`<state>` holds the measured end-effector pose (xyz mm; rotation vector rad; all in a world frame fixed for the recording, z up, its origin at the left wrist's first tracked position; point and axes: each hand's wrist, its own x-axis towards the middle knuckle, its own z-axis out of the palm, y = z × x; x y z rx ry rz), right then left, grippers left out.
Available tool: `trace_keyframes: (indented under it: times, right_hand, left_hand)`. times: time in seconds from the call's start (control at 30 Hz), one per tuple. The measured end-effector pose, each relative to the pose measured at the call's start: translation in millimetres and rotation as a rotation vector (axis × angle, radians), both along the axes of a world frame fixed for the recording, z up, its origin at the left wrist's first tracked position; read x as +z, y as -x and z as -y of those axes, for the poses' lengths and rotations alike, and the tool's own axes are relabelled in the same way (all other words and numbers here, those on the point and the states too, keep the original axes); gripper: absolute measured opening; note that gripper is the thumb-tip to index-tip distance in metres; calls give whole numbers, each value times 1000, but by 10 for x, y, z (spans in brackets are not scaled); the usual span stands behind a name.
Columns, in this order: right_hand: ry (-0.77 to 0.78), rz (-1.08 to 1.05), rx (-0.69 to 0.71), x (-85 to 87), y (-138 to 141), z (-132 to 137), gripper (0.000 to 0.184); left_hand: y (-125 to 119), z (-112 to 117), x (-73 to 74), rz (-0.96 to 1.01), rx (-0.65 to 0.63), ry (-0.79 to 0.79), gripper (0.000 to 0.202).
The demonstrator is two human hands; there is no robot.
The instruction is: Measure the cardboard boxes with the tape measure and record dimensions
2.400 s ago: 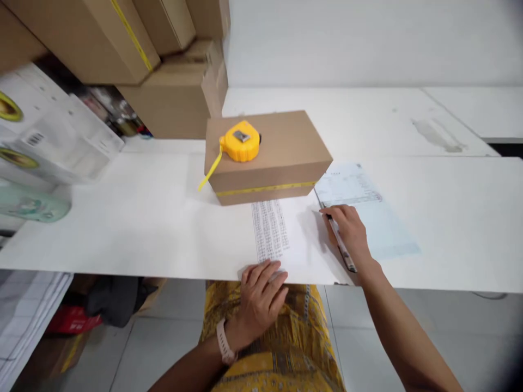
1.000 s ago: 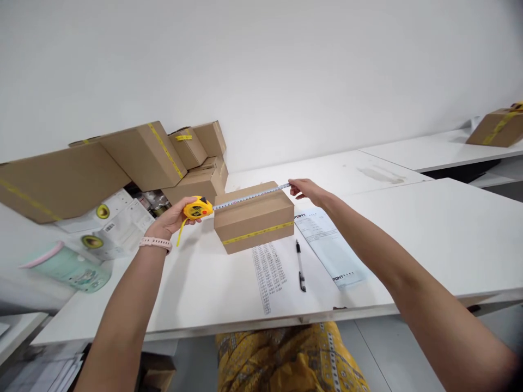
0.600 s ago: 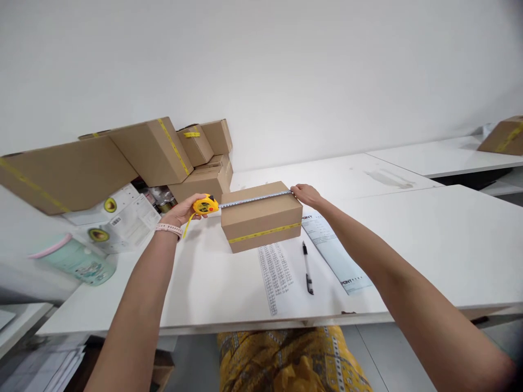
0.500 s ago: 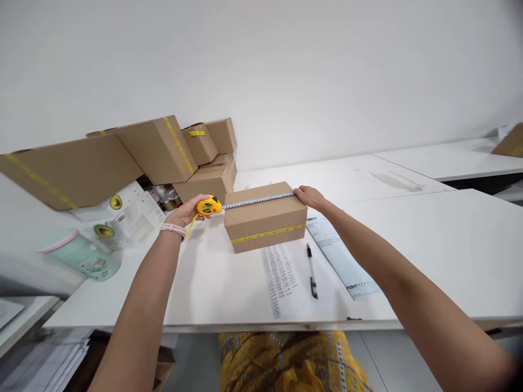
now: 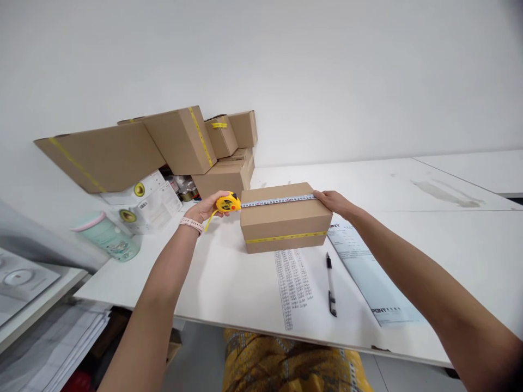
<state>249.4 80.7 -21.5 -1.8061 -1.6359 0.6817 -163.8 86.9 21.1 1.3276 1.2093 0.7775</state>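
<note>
A brown cardboard box (image 5: 286, 228) with a yellow tape band stands on the white table (image 5: 449, 245). My left hand (image 5: 210, 205) grips a yellow tape measure (image 5: 227, 203) at the box's left end. Its white blade (image 5: 278, 201) lies stretched across the box's top. My right hand (image 5: 333, 200) pinches the blade's end at the box's right top edge. In front of the box lie a printed sheet (image 5: 295, 280), a black pen (image 5: 330, 283) and a pale blue form (image 5: 368, 272).
Stacked brown cartons (image 5: 180, 141) lean against the wall at the back left, above white product boxes (image 5: 145, 204). A mint-green container (image 5: 107, 237) lies on its side at the left. A lower shelf (image 5: 24, 283) sits beyond the table's left edge.
Earlier the tape measure lay on the box while my right hand held the pen. Now the pen lies on the table and both hands stretch the tape across the box top.
</note>
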Motion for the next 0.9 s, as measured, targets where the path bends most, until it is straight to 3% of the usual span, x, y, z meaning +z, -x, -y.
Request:
trace_keyframes:
  times: [0.13,0.2,0.27,0.33,0.4,0.47,0.53,0.6,0.7,0.8,0.9]
  right_hand:
    - [-21,49,-62,107,16,-33,35]
    - [-57,22,-66,217,-10,-31,34]
    - [-110,-30,-54,351,-36,-35,34]
    - [-181,-95,-7,476,-26,-64,35]
    - [-237,-156,95,560,46,-132,36]
    - [-238,-192,205,594,172,-232,36]
    - [-194,-191,257,593,313,-344,37]
    - [-156,-176,257,574,423,-437,38]
    - [-130,-161,240,516,488,-490,39]
    - [-59,-198,190,419,476,-449,44]
    - [15,-227,152,339,473,-423,46]
  left_hand:
    - [-21,123,222,-12,-43,-54,54]
    - [-49,311,355,-14,-104,-79,58]
    - [-133,620,390,-19,-237,-59,64]
    - [-315,1028,269,31,-402,45,64]
    - [-611,1465,19,208,-486,211,62]
    - [-987,1829,-258,413,-484,335,63]
    - [-1373,2046,-445,570,-345,311,56]
    - [-1695,2102,-487,651,-240,235,54]
    - [-1974,1993,-371,682,-168,182,58]
    - [-2058,1838,-288,635,-136,186,62]
    - [-2081,1764,-321,586,-97,206,65]
